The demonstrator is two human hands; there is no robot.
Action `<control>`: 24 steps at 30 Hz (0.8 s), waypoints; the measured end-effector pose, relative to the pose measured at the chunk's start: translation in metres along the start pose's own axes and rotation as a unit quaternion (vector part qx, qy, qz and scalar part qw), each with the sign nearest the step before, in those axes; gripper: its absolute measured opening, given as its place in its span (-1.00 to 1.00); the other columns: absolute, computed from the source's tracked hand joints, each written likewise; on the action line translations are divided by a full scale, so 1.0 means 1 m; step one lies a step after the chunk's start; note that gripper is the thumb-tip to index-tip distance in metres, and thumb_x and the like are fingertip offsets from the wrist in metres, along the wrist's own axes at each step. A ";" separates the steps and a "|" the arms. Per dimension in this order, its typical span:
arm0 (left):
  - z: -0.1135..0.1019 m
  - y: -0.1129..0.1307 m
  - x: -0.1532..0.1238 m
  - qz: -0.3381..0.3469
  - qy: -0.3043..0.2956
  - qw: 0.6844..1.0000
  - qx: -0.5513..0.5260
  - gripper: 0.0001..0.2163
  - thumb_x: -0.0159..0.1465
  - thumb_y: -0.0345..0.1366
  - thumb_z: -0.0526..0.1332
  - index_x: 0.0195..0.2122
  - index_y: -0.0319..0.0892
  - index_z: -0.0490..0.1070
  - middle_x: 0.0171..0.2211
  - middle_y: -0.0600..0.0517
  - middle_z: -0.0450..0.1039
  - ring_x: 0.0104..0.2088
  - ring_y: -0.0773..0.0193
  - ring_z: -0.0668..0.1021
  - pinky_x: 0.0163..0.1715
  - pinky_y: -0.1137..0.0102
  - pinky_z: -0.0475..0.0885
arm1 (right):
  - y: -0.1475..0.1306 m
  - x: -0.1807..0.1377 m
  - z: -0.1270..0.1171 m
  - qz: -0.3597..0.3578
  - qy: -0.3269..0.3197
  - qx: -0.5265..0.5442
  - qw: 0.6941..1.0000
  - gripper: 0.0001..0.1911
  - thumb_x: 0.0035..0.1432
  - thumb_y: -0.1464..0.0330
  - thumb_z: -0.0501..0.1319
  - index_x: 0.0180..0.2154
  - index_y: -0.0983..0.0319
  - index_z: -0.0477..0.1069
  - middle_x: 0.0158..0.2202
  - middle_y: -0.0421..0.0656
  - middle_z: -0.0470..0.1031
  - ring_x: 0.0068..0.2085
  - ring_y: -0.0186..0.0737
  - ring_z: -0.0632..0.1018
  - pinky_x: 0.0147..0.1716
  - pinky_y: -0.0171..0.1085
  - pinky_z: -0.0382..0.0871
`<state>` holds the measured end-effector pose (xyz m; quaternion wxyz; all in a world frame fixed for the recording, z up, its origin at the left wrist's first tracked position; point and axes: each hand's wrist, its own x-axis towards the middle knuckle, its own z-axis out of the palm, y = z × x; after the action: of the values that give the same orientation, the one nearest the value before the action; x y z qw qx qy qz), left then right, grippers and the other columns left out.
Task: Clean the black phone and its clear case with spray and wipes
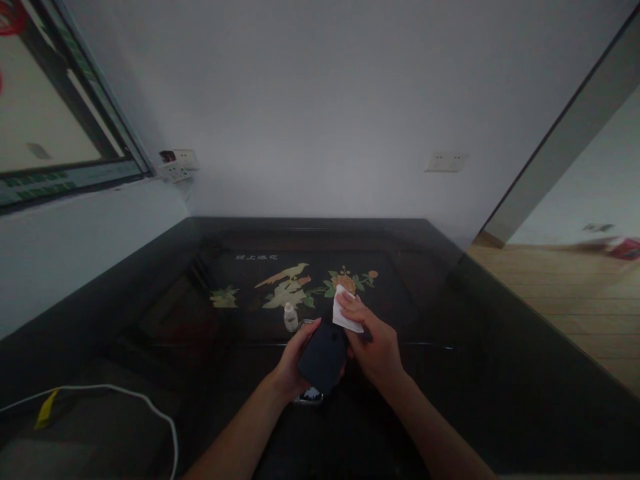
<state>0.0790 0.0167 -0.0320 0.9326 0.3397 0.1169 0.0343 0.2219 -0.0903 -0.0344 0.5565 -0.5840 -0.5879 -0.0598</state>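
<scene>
My left hand (291, 362) is wrapped round a dark blue phone (323, 360), its plain flat face turned up towards me. In my right hand (376, 347) is a folded white tissue (345, 311), pinched under the fingers at the phone's upper right corner. Whether the tissue touches the phone there I cannot tell. Beneath the phone, mostly covered by it, lies a clear-edged item with a white pattern (311, 395), perhaps a phone case. A small white-capped bottle (290, 317) stands upright just beyond my left hand.
The glossy black table (480, 373) has a bird-and-flower picture (285, 283) in its top and meets the wall behind. A white cable (125, 389) with a yellow tag (47, 409) curves across the left. Wall sockets (446, 162) and a window (55, 107) are farther off.
</scene>
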 end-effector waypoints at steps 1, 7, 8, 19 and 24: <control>-0.001 0.000 -0.001 -0.004 -0.001 1.000 -0.010 -0.47 0.32 0.12 0.14 -0.16 -0.35 0.57 -0.26 -0.21 0.61 -0.43 0.20 0.61 -0.42 0.39 0.48 | 0.000 0.000 -0.001 -0.021 -0.014 -0.005 1.000 -0.72 0.32 0.53 0.19 0.00 0.13 0.43 0.20 -0.08 0.51 0.29 -0.07 0.44 0.34 0.06 0.27; -0.004 -0.001 -0.002 -0.010 -0.020 0.999 -0.026 -0.45 0.32 0.14 0.13 -0.16 -0.36 0.56 -0.28 -0.22 0.60 -0.42 0.18 0.61 -0.44 0.39 0.45 | -0.003 -0.001 -0.009 -0.094 -0.042 -0.017 0.995 -0.60 0.30 0.57 0.21 0.11 0.12 0.40 0.21 -0.09 0.50 0.28 -0.08 0.44 0.33 0.06 0.30; -0.004 -0.001 -0.002 -0.008 -0.019 0.999 -0.027 -0.44 0.32 0.14 0.13 -0.18 -0.36 0.56 -0.30 -0.21 0.59 -0.43 0.18 0.61 -0.45 0.39 0.44 | -0.003 -0.001 -0.009 -0.104 -0.044 -0.012 0.994 -0.59 0.30 0.58 0.20 0.11 0.12 0.40 0.21 -0.09 0.50 0.28 -0.08 0.45 0.33 0.05 0.31; -0.004 -0.002 -0.001 0.020 0.037 0.996 -0.079 -0.56 0.30 0.05 0.19 -0.14 -0.27 0.59 -0.45 -0.07 0.59 -0.51 0.18 0.57 -0.51 0.37 0.42 | -0.014 -0.005 -0.008 -0.153 -0.102 0.042 0.982 -0.56 0.27 0.56 0.24 0.13 0.13 0.37 0.10 -0.07 0.60 0.16 -0.16 0.57 0.20 -0.11 0.48; 0.005 0.003 -0.003 0.032 0.026 0.996 -0.081 -0.51 0.30 0.01 0.17 -0.06 -0.36 0.60 -0.13 -0.20 0.63 -0.06 0.02 0.62 0.01 0.28 0.46 | -0.028 -0.005 -0.006 -0.189 -0.176 0.059 0.964 -0.56 0.25 0.58 0.22 0.12 0.17 0.35 0.14 -0.05 0.56 0.19 -0.19 0.54 0.27 -0.09 0.38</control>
<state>0.0772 0.0154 -0.0259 0.9521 0.2660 0.1271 0.0818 0.2025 -0.1062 -0.0193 0.4565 -0.4298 -0.7786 -0.0254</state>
